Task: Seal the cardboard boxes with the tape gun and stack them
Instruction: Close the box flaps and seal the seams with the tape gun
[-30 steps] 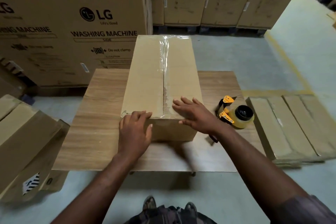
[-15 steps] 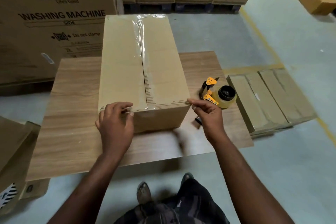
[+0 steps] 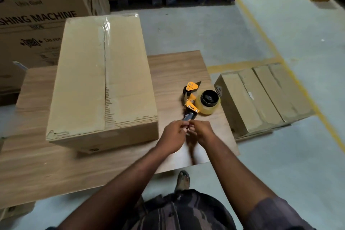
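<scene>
Concrete floor [image 3: 205, 30], yellow-lined. Stacked washing-machine cartons [image 3: 37, 15] behind. Wood-grain desk [image 3: 177, 69]. One cardboard box [image 3: 102, 80], seam taped, on the desk's left half. One tape gun [image 3: 200, 100] lying on the desk, right of the box, apart from it. The left hand [image 3: 174, 134] has its fingers curled on the gun's handle end. The right hand [image 3: 202, 130] has its fingers curled alongside, grip lost in blur. Half a second ago both hands were at the box's near edge.
</scene>
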A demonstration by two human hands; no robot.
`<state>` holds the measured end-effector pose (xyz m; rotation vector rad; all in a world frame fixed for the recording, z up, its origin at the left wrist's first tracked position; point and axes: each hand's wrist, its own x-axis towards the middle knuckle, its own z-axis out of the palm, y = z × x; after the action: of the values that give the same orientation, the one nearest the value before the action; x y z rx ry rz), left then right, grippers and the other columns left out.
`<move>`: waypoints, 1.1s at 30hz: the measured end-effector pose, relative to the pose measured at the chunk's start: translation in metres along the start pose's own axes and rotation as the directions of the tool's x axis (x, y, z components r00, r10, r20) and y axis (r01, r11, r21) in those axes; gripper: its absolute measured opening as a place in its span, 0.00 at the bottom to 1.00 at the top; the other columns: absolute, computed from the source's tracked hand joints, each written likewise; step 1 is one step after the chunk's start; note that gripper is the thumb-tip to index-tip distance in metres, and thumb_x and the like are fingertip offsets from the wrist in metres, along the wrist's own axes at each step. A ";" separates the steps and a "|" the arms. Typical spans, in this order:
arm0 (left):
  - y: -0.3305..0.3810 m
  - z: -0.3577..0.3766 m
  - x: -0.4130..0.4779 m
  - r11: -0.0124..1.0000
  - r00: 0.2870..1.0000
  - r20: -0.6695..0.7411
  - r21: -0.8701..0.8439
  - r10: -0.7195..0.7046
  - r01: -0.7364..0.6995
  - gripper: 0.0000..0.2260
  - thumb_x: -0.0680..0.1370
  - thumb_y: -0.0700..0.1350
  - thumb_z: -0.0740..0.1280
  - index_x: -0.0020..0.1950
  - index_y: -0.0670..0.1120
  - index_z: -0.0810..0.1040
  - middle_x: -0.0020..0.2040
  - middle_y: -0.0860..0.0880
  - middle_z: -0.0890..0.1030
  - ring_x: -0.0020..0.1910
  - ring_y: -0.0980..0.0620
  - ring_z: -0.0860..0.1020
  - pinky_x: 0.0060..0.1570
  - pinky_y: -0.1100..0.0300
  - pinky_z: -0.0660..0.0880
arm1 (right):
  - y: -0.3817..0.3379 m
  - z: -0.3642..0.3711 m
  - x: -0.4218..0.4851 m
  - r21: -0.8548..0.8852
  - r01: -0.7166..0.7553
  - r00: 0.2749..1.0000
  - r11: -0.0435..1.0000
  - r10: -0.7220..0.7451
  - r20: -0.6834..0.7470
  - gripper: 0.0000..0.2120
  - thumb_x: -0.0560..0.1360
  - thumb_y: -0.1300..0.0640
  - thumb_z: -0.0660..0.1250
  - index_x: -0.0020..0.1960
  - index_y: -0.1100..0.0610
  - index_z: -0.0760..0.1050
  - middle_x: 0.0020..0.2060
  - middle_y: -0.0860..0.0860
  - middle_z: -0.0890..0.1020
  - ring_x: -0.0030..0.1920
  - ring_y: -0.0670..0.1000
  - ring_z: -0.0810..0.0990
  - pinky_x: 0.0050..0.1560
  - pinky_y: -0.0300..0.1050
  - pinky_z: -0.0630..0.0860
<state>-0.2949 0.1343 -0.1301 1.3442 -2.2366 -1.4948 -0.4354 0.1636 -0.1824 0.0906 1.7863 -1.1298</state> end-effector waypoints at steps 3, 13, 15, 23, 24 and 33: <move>-0.004 0.014 0.039 0.987 0.986 -0.075 0.035 -0.151 0.154 0.15 0.78 0.38 0.64 0.63 0.44 0.81 0.60 0.42 0.80 0.60 0.45 0.78 0.56 0.61 0.70 | -0.008 0.001 0.013 0.033 -0.127 0.989 0.991 0.123 0.086 0.06 0.79 0.66 0.67 0.44 0.64 0.74 0.20 0.52 0.75 0.19 0.45 0.72 0.25 0.41 0.74; -0.006 0.045 0.069 0.938 0.948 -0.090 0.140 -0.307 0.317 0.11 0.78 0.39 0.65 0.60 0.42 0.79 0.58 0.41 0.79 0.58 0.42 0.76 0.45 0.63 0.63 | -0.016 0.014 0.057 0.193 -0.297 0.936 0.935 0.244 0.254 0.07 0.72 0.62 0.71 0.42 0.60 0.72 0.31 0.57 0.72 0.28 0.55 0.74 0.31 0.44 0.73; -0.003 0.045 0.070 0.935 0.947 -0.072 0.153 -0.313 0.321 0.11 0.78 0.41 0.66 0.60 0.43 0.79 0.58 0.42 0.80 0.58 0.43 0.76 0.45 0.62 0.63 | -0.022 0.012 0.050 0.236 -0.308 0.922 0.922 0.228 0.313 0.12 0.77 0.57 0.71 0.38 0.57 0.72 0.29 0.53 0.71 0.27 0.52 0.71 0.29 0.42 0.69; 0.023 0.023 0.062 0.907 0.927 0.029 -0.194 -0.374 0.373 0.08 0.81 0.42 0.63 0.45 0.44 0.80 0.39 0.46 0.84 0.34 0.50 0.83 0.48 0.54 0.83 | -0.016 0.003 0.036 -0.055 -0.018 0.999 0.998 0.016 -0.035 0.26 0.69 0.33 0.73 0.44 0.57 0.83 0.36 0.52 0.85 0.42 0.54 0.85 0.54 0.54 0.83; 0.029 0.019 0.059 0.897 0.929 0.045 -0.247 -0.368 0.367 0.10 0.82 0.40 0.62 0.43 0.43 0.79 0.39 0.45 0.83 0.34 0.50 0.81 0.48 0.52 0.82 | -0.020 0.003 0.027 -0.074 0.001 0.999 0.997 -0.004 -0.044 0.27 0.69 0.31 0.71 0.44 0.56 0.83 0.36 0.52 0.86 0.42 0.54 0.85 0.53 0.54 0.82; 0.089 -0.062 0.003 0.515 0.983 -0.067 -0.856 -0.171 0.031 0.08 0.84 0.42 0.60 0.55 0.42 0.79 0.44 0.47 0.84 0.39 0.55 0.80 0.42 0.64 0.79 | -0.104 0.022 -0.069 -0.136 0.534 0.844 0.835 -0.536 0.018 0.22 0.74 0.35 0.72 0.42 0.55 0.83 0.36 0.50 0.86 0.39 0.50 0.86 0.45 0.49 0.80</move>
<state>-0.3157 0.0998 -0.0296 1.1488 -0.9830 -2.0302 -0.4380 0.1173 -0.0648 -0.5171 1.9610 -1.3892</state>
